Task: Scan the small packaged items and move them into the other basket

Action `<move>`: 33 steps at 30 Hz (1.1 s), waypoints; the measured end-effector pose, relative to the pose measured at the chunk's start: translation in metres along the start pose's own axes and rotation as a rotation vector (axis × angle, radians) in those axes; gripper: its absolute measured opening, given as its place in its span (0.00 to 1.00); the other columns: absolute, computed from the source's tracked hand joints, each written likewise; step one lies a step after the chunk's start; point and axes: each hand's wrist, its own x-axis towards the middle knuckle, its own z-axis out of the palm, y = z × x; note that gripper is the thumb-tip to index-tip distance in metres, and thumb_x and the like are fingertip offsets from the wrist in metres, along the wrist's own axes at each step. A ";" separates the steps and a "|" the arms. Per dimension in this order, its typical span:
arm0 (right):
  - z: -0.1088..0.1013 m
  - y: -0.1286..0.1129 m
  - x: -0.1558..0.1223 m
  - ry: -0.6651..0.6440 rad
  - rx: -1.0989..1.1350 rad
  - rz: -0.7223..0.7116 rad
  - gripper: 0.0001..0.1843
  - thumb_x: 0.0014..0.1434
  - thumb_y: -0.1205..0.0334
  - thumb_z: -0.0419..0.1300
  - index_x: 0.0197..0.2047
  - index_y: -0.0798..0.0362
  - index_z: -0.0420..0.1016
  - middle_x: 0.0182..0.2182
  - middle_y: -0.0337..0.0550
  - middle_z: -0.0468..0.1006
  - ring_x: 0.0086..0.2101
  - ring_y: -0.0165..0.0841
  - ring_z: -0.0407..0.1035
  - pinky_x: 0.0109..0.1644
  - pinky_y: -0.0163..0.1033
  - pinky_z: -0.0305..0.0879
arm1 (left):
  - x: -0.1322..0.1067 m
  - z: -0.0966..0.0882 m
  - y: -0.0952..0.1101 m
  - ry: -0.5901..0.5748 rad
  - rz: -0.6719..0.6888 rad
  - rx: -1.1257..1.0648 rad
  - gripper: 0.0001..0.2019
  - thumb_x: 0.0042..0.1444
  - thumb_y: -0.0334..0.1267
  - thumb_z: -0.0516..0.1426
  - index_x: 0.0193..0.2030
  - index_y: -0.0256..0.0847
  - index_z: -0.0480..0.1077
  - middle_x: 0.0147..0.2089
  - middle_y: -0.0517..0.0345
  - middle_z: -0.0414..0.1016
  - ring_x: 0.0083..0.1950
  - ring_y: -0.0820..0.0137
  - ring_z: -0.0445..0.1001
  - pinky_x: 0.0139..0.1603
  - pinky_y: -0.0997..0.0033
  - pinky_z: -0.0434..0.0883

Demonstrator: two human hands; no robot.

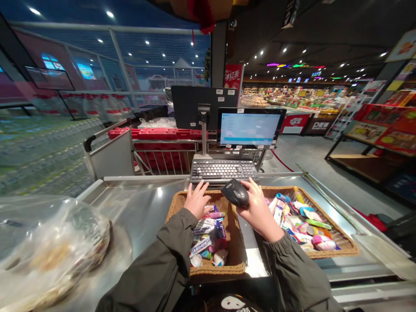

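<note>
My right hand (pixel 258 210) is wrapped around a black handheld barcode scanner (pixel 234 193), lifted between the two baskets and in front of the keyboard. My left hand (pixel 197 200) hovers with fingers spread over the far end of the left wicker basket (pixel 238 242), holding nothing. Inside that basket lie toothpaste-like boxes and small packets (pixel 201 246). Just beyond my fingertips sits a black keyboard (pixel 224 169). To the right, a second wicker basket (pixel 351 249) holds a jumble of colourful small packaged goods (pixel 307 221). The scanner's handle is mostly hidden by my hand.
Behind the keyboard stand a lit screen (pixel 250 128) and a dark monitor back (pixel 203 106). A clear plastic bag (pixel 55 251) with something pale inside rests on the left of the metal counter (pixel 130 203). Beyond are a metal cart (pixel 162 156) and stocked shelves (pixel 386 125).
</note>
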 end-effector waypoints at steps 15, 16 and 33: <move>-0.083 0.071 -0.033 0.261 -0.197 0.118 0.23 0.50 0.65 0.59 0.51 0.55 0.72 0.58 0.58 0.68 0.67 0.56 0.48 0.66 0.67 0.51 | 0.088 0.029 0.131 -0.003 0.290 -0.115 0.12 0.55 0.45 0.61 0.40 0.41 0.78 0.72 0.44 0.56 0.74 0.49 0.47 0.68 0.28 0.44; -0.088 0.076 -0.036 0.277 -0.203 0.129 0.23 0.50 0.65 0.59 0.51 0.55 0.72 0.58 0.58 0.68 0.66 0.56 0.49 0.66 0.68 0.50 | 0.093 0.034 0.142 -0.008 0.302 -0.118 0.11 0.56 0.44 0.61 0.40 0.41 0.79 0.72 0.45 0.56 0.74 0.50 0.47 0.69 0.29 0.43; -0.118 0.146 -0.048 0.308 -0.200 0.235 0.19 0.51 0.62 0.59 0.48 0.55 0.73 0.59 0.60 0.67 0.67 0.56 0.48 0.66 0.69 0.50 | 0.149 0.140 0.258 -0.302 0.253 -0.082 0.24 0.62 0.33 0.46 0.64 0.36 0.67 0.72 0.45 0.54 0.76 0.56 0.43 0.73 0.38 0.36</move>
